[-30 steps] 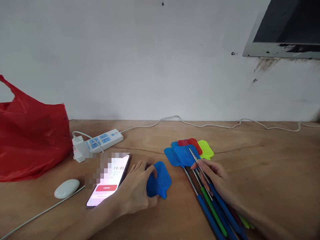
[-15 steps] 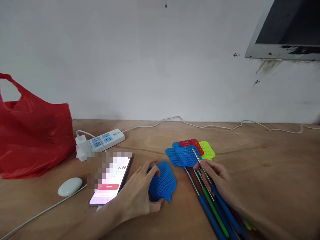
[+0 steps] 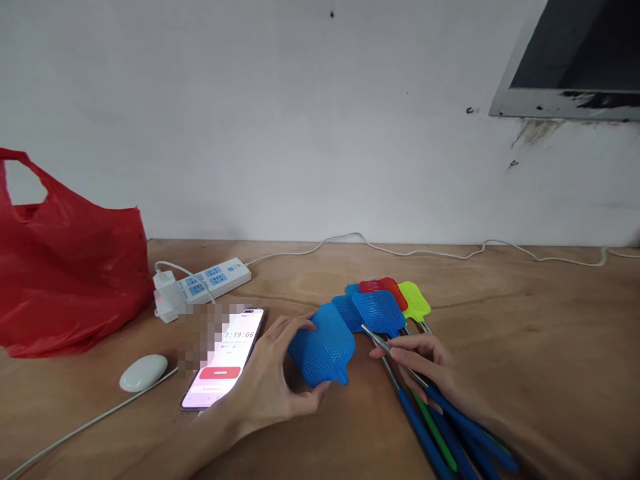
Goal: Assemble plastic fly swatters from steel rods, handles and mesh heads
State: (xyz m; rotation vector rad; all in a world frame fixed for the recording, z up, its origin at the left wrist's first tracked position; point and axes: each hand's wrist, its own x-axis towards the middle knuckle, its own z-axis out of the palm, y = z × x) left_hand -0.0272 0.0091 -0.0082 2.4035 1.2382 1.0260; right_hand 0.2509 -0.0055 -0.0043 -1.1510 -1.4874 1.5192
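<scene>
My left hand [image 3: 275, 377] grips a loose blue fly swatter head [image 3: 324, 345] by its edges, fingers at the top and thumb below. The head's short socket points down to the right. Between the thumb and fingers of my right hand [image 3: 425, 363] is a metal rod with a blue grip [image 3: 470, 427], its bare tip pointing up to the left. A gap separates that tip from the socket. Under and behind my right hand lie several fly swatters with blue [image 3: 379, 312], red [image 3: 395, 292] and yellow-green [image 3: 416, 302] heads; my hand partly hides their shafts.
At the left stands a red plastic bag [image 3: 75, 273]. A white power strip [image 3: 220, 280] with a plugged-in charger, a lit phone [image 3: 225, 363] and a white oval object [image 3: 144, 373] lie nearby. A white cable [image 3: 420, 253] runs along the wall.
The blue head in my left hand has been raised and tilted. My right hand has swung the rod's tip left and down towards it.
</scene>
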